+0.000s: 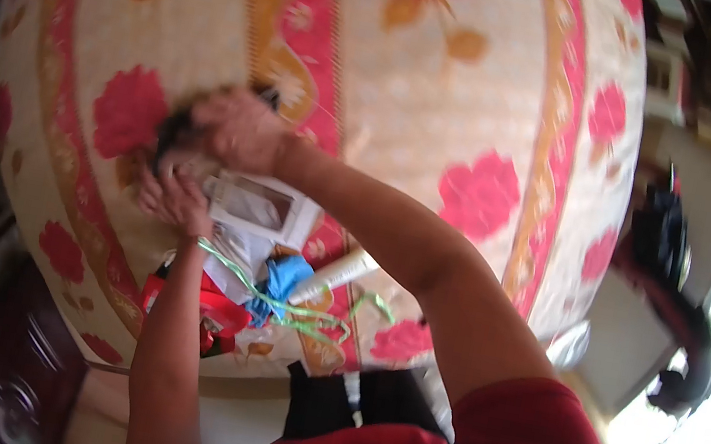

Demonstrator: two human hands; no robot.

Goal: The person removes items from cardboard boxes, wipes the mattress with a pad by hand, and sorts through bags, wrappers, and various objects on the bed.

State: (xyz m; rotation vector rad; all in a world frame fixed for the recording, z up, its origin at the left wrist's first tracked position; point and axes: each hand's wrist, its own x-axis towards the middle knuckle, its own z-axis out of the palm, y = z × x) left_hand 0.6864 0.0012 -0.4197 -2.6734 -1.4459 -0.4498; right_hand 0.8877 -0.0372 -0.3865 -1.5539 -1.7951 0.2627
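Observation:
My right hand (243,134) reaches across from the right, smeared by motion, with its fingers bent over a dark, blurred item (176,132). Just below it, my left hand (179,199) is closed, fingers curled at the lower side of the same item. What the dark item is, I cannot make out. Right beside the hands lies a white box with a window (261,208). Nearer to me are a crumpled blue cloth or bag (284,278), a white tube (334,277), a light green ribbon (314,319) and a red packet (216,310).
A cream cloth with pink flowers (428,83) covers the broad surface under everything. Dark wooden furniture (21,363) stands at the lower left. Dark bags or clothes (661,243) hang by a bright window (672,425) on the right.

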